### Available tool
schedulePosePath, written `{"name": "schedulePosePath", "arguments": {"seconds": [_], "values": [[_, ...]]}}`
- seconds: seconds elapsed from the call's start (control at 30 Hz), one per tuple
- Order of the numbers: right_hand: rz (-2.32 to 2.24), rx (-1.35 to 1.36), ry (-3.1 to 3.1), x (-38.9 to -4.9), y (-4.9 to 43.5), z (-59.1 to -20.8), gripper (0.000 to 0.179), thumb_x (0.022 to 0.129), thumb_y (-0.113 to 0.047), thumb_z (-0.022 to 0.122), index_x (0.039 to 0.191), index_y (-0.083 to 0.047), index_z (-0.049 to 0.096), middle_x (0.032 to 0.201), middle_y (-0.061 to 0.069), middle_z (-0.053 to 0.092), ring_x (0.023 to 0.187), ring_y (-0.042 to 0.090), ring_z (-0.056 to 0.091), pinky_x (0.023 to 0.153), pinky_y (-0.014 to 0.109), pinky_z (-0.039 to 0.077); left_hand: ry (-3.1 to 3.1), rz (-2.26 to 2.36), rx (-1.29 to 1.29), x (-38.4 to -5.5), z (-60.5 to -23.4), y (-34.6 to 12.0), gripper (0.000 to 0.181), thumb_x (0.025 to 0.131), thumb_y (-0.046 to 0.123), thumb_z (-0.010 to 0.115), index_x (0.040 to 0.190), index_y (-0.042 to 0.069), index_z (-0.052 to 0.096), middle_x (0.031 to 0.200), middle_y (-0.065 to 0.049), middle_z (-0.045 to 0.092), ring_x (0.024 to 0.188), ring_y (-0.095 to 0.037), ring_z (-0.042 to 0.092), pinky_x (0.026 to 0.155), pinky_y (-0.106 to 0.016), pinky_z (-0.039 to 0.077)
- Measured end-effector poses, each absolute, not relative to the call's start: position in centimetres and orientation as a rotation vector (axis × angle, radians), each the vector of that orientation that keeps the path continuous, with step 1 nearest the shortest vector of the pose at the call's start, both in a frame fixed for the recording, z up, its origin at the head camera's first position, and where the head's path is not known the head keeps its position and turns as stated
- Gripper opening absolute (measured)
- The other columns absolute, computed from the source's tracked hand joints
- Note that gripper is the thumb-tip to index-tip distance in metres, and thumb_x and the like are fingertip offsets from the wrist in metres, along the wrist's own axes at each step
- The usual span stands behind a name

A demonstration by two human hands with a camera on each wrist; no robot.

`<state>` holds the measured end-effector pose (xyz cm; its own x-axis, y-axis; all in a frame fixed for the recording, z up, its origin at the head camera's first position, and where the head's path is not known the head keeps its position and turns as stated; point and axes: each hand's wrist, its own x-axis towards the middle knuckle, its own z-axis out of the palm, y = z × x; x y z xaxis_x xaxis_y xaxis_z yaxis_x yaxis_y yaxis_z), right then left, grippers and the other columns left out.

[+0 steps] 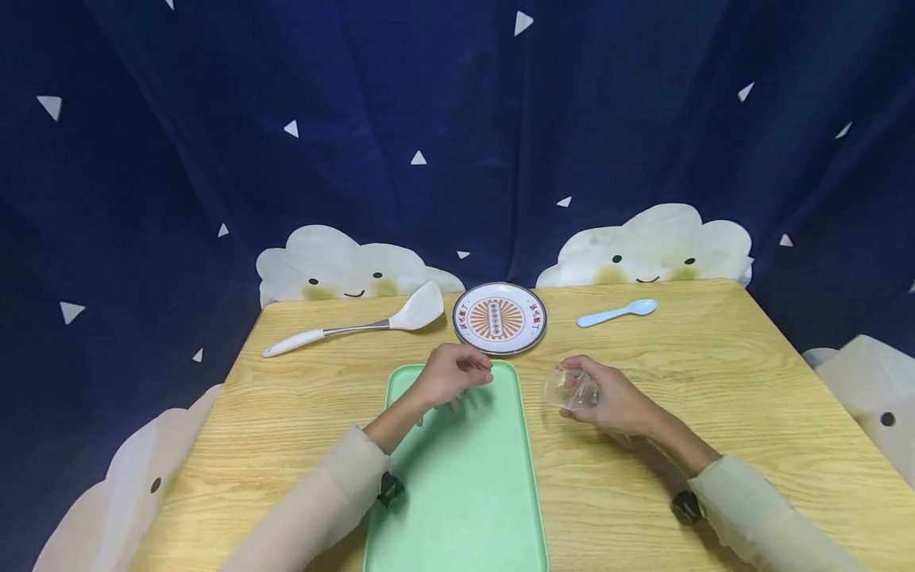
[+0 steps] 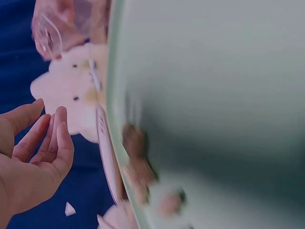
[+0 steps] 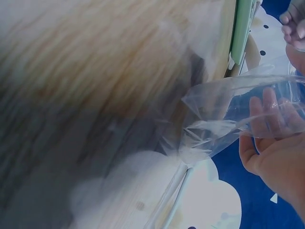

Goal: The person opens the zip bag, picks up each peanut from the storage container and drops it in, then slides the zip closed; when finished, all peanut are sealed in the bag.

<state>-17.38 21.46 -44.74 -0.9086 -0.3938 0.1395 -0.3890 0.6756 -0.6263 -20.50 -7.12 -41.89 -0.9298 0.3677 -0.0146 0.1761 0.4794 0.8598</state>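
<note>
Across the whole back of the frame hangs a navy curtain (image 1: 400, 71), scattered with white triangles and printed with smiling white clouds, and up against it sits a pale wood-grain table (image 1: 715, 373) filling the middle and lower frame. Starting left of centre, here's a white spatula (image 1: 356, 328) with a steel shaft, slanting so its broad blade points to the upper right; next along, dead centre, a dark-rimmed round plate (image 1: 500, 319) with a red-orange sunburst, lying just beyond the far end of the pale green tray (image 1: 461, 492) that runs down to the bottom edge; then, right of centre, a light blue spoon (image 1: 615, 314), bowl towards the right. Now the hands! From the lower left, a beige sleeve (image 1: 314, 508) and a black wrist device lead up to the left hand (image 1: 450, 373), over the tray's far end, fingers softly bent, thumb apart from them, nothing in its grasp. Below it, in the left wrist view, small brownish pieces (image 2: 140, 172) show against the tray, too blurred to name or to say whether they touch it. And across to the right, the right hand (image 1: 611, 393) reaches in from the lower right, beside the tray, thumb and fingers curled round a clear plastic bag (image 1: 565, 389), its mouth facing left towards the other hand.
</note>
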Motion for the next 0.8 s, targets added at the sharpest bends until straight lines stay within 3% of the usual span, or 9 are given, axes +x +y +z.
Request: {"name": "schedulePosePath", "arguments": {"seconds": [0.47,0.8], "values": [[-1.087,-0.649,2.832,-17.4,21.5,-44.8,0.066,0.070,-0.026,0.082,0.126,-0.011,0.051,0.104,0.002,0.065,0.106,0.027,0.060,0.096,0.051,0.044,2.629,1.319,0.260,-20.0,-43.9,-12.5,0.009,0.082,0.008,0.071,0.091,0.005,0.072,0.081,-0.003,0.069,0.072,-0.012,0.061,0.068,-0.025,0.050],[-1.077,-0.658,2.837,-17.3,21.9,-44.8,0.065,0.070,-0.025,0.083,0.126,-0.011,0.051,0.109,0.005,0.065,0.107,0.027,0.060,0.095,0.051,0.045,2.636,1.199,0.224,-19.7,-45.5,-12.7,0.015,0.072,-0.001,0.077,0.084,0.002,0.068,0.079,-0.006,0.064,0.070,-0.014,0.057,0.059,-0.023,0.049]]}}
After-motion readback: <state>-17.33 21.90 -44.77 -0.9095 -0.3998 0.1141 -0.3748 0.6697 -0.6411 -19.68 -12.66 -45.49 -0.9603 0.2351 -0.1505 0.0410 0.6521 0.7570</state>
